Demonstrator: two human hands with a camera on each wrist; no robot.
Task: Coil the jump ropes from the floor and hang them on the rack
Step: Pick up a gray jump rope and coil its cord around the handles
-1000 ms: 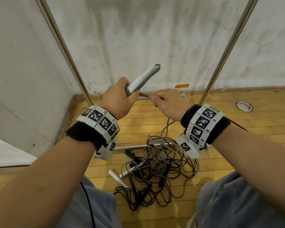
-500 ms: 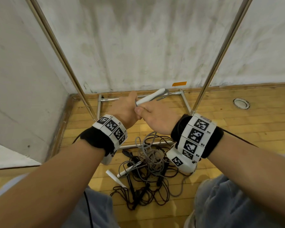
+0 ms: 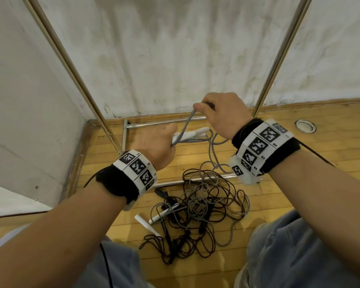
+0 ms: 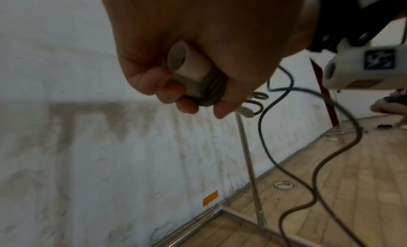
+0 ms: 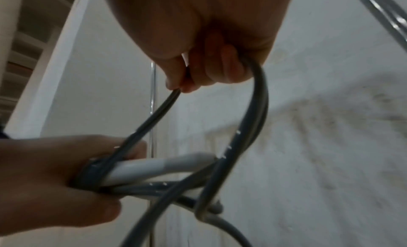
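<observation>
Head view shows the grey rope stretched between my hands above the wooden floor, its slack end running down into the tangled pile of ropes near my knees. My left hand is clamped around the white handle, with turns of that rope wound round it. My right hand, higher and close by, pinches the rope between thumb and curled fingers, and a loop hangs from it. Two more white handles lie at the pile's left edge. Behind stand the metal rack posts against a stained white wall.
</observation>
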